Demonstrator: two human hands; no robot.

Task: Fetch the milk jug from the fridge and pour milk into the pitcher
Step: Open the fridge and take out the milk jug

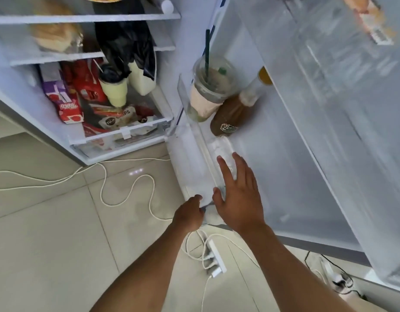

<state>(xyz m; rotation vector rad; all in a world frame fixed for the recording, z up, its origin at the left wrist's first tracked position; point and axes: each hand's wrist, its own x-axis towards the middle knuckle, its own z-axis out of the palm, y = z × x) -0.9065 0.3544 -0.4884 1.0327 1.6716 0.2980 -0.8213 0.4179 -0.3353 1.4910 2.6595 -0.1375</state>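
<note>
- Hands: two, left (190,212) and right (237,190), both near 6 o'clock at the door shelf (194,174).
- Drinks in the door shelf, around 12 to 1 o'clock: one plastic cup with a green straw (209,86), one brown bottle (231,113), one orange-topped container (264,75), partly hidden.
- White jug-like shape (221,147) under the right hand: one, blurred.
- Fridge interior, 10 to 11 o'clock: one black bag (124,46), one bread loaf (56,37), one purple-red carton (64,100).
- Floor, 6 o'clock: one white power strip (216,255); white cables (118,181) too tangled to count.
</note>
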